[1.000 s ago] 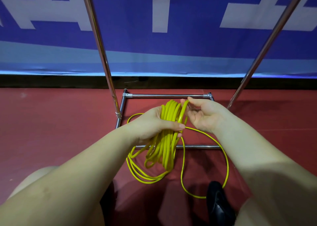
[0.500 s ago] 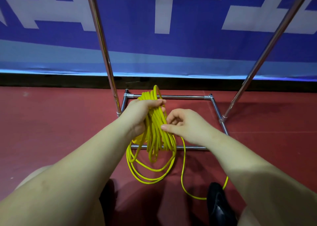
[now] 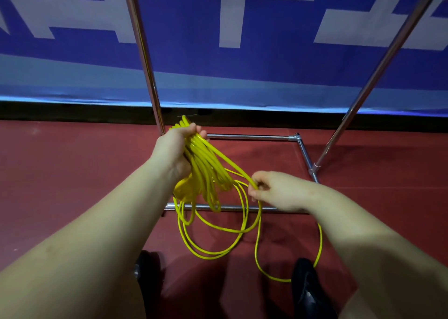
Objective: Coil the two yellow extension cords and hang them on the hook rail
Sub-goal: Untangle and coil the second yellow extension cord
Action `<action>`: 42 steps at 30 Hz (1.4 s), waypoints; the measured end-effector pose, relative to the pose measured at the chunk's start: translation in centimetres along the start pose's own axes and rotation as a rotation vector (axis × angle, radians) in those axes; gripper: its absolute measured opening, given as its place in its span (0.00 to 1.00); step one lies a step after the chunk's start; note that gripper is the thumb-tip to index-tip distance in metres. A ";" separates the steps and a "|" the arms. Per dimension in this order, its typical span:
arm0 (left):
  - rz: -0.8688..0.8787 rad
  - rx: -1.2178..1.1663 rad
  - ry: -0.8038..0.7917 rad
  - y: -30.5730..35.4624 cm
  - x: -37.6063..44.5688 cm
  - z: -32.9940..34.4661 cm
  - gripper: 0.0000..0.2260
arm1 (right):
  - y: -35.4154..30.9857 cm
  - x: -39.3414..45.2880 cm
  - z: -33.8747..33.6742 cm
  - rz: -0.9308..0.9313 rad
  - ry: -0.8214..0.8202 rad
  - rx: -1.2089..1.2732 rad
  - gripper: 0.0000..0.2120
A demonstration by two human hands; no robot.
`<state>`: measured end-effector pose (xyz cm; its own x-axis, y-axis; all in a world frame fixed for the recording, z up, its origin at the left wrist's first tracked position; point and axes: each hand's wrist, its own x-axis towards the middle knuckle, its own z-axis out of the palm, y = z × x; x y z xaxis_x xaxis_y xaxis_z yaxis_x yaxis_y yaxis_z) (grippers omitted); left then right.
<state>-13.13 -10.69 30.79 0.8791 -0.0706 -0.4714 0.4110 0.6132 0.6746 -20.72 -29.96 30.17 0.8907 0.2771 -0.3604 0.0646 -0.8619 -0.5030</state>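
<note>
Left hand (image 3: 175, 149) grips the coiled yellow extension cord (image 3: 203, 170); right hand (image 3: 274, 191) pinches one loose strand of it above the red floor (image 3: 72, 173).

One head-worn camera looks forward and down, close over both forearms, toward the floor (image 3: 72, 173).

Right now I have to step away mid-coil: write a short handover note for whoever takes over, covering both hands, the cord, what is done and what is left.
Left hand: grips the bundle of finished loops of the yellow cord, held up above the rack base.
Right hand: pinches the running strand, which leads from the bundle.
Cord: several loops hang from the left grip; a loose tail lies on the red floor and curves past the black shoe.
Done: most of this cord is gathered.
Left: coil the tail and hang the cord. A second cord and the hooks are not in view.
</note>
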 end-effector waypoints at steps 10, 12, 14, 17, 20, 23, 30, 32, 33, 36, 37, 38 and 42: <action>0.251 0.217 0.019 0.9 -0.1 -0.8 0.05 | 0.3 -1.4 -2.0 0.024 0.140 0.375 0.10; 0.323 0.283 -0.018 0.6 -0.4 -0.7 0.06 | 0.4 -1.4 -2.2 0.058 0.200 0.460 0.11; 0.386 0.353 -0.047 0.3 -0.5 -0.8 0.11 | 0.5 -1.4 -2.3 0.122 0.253 0.632 0.11; 0.440 0.526 -0.092 -0.4 -0.9 -0.7 0.36 | 0.7 -1.1 -2.6 0.314 0.294 0.974 0.12; 0.452 0.699 -0.180 -1.8 -1.6 -0.5 0.39 | 0.7 -0.9 -3.0 0.451 0.276 1.295 0.11; 0.403 0.787 -0.269 -2.8 -2.3 -0.2 0.40 | 0.5 -0.7 -3.2 0.480 0.266 1.560 0.10; 0.228 0.903 -0.420 -5.4 -3.1 0.3 0.41 | -0.1 0.0 -3.6 0.493 0.313 1.958 0.08; 0.158 0.901 -0.460 -5.8 -3.3 0.5 0.41 | -0.1 0.2 -3.6 0.491 0.317 1.991 0.07; 0.131 0.900 -0.475 -5.8 -3.5 0.6 0.41 | -0.2 0.3 -3.6 0.484 0.314 1.997 0.07; 0.098 0.851 -0.510 -5.7 -3.7 0.8 0.34 | -0.6 0.4 -3.5 0.443 0.310 1.956 0.09; 0.105 0.823 -0.507 -5.7 -3.7 0.8 0.30 | -0.7 0.4 -3.4 0.426 0.308 1.907 0.10; 0.115 0.793 -0.496 -5.7 -3.5 0.8 0.27 | -0.8 0.4 -3.3 0.407 0.300 1.837 0.11; 0.147 0.660 -0.427 -5.3 -3.3 1.0 0.06 | -1.4 0.4 -2.8 0.319 0.263 1.403 0.12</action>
<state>-17.99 -14.52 29.37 0.8971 -0.4020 -0.1833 0.2242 0.0568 0.9729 -19.13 -29.86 32.93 0.8476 -0.0590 -0.5274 -0.4920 0.2850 -0.8226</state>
